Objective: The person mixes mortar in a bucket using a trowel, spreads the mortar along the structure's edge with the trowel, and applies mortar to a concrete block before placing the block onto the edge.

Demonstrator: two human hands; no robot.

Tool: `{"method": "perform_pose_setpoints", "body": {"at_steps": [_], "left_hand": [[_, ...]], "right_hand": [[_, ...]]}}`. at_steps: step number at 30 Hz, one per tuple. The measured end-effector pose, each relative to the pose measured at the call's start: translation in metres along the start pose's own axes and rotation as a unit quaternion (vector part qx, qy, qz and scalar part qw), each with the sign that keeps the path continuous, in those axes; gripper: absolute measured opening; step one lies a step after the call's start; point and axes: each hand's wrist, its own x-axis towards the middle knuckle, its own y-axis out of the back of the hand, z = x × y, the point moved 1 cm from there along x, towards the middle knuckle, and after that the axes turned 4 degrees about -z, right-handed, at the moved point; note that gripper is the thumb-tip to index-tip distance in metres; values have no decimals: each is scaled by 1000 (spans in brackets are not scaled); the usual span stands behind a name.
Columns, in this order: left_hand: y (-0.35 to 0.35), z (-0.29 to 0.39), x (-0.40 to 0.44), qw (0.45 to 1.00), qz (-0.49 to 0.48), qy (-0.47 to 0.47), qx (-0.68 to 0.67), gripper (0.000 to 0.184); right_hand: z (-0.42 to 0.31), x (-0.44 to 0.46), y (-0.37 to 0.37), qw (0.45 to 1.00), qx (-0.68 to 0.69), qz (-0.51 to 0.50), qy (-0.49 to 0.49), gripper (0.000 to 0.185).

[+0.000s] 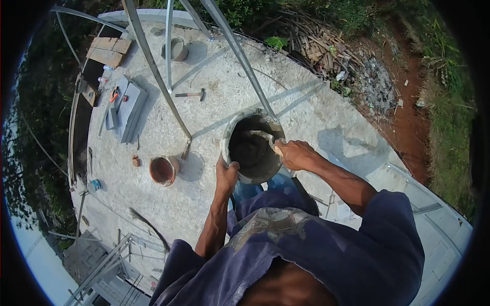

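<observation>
A large mortar-smeared bucket (228, 133) stands upright right in front of my legs, with dark wet mortar (250, 153) inside it. My left hand (227, 175) is closed on its near left rim, thumb up. At the right rim, my right hand (295, 154) is wrapped round the pale handle of a trowel (263, 134). Its mortar-coated metal part reaches into the bucket; how far the blade sinks into the mortar is hidden.
Metal posts (240, 58) rise just beyond the bucket. A hammer (190, 95), grey blocks (131, 109), a reddish bucket (164, 171) and another bucket (178, 50) are on the concrete slab (214, 66). The slab's right edge drops to soil with scrap wood (316, 46).
</observation>
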Motion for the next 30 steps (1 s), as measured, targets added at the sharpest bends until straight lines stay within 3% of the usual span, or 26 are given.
{"method": "perform_pose_setpoints", "body": {"at_steps": [2, 3, 4, 6, 7, 9, 10, 12, 13, 14, 15, 16, 17, 18, 20, 21, 22, 24, 25, 27, 29, 30], "left_hand": [[4, 2, 0, 999, 22, -36, 27, 55], [7, -4, 2, 999, 28, -43, 18, 55], [15, -13, 9, 997, 47, -54, 29, 55], [27, -10, 27, 995, 63, -65, 36, 55], [36, -10, 27, 997, 47, -56, 16, 56], [56, -1, 33, 998, 30, -58, 21, 60], [64, 3, 40, 998, 32, -60, 15, 60], [85, 8, 47, 991, 33, -55, 115, 68], [96, 9, 58, 992, 31, -55, 113, 68], [109, 6, 68, 989, 25, -64, 129, 72], [119, 3, 72, 987, 18, -67, 143, 76], [125, 10, 75, 988, 16, -60, 140, 76], [129, 26, 80, 988, 5, -68, 141, 79], [132, 45, 82, 987, -5, -74, 143, 82], [128, 95, 81, 986, -20, -32, 162, 82], [129, 99, 82, 984, -30, -11, 173, 83], [131, 104, 84, 982, -40, 10, 183, 83], [143, 102, 95, 947, -79, -137, 280, 85], [151, 102, 100, 943, -97, -140, 286, 86], [168, 107, 109, 958, -119, -107, 240, 86], [182, 115, 118, 972, -142, -77, 171, 85], [190, 119, 125, 972, -146, -91, 158, 75]], "right_hand": [[13, 46, -52, 994, 85, 27, -55, 56], [-13, 44, -46, 984, 139, -38, -104, 62], [13, 78, -103, 997, 70, 17, 1, 64], [-27, 34, -27, 996, 79, -42, 11, 59], [-35, 39, -32, 995, 81, -49, 7, 59], [-62, 54, -18, 987, 157, 29, 13, 50], [-78, 60, -13, 913, 390, -105, -47, 47], [-54, 91, -35, 829, 526, -171, -82, 44], [-53, 94, -13, 830, 525, -169, -85, 44], [-56, 93, 23, 916, 358, -160, -85, 47], [-58, 88, 46, 968, 180, -152, -83, 50], [-55, 84, 60, 985, 126, -96, -71, 50], [-56, 85, 71, 995, 70, -37, -57, 51], [-60, 93, 72, 995, 71, -42, -60, 51], [-65, 107, 69, 986, 24, 65, -154, 51], [-78, 117, 68, 984, 75, 19, -159, 51], [-54, 149, 16, 992, 58, 69, -93, 46], [-63, 182, -8, 925, 335, -146, -100, 54], [-70, 187, -14, 923, 341, -148, -100, 54], [-104, 177, -17, 851, 497, -160, -68, 60], [-128, 175, -15, 846, 518, -120, -51, 66], [-143, 169, -5, 846, 526, -81, -33, 72]]}}
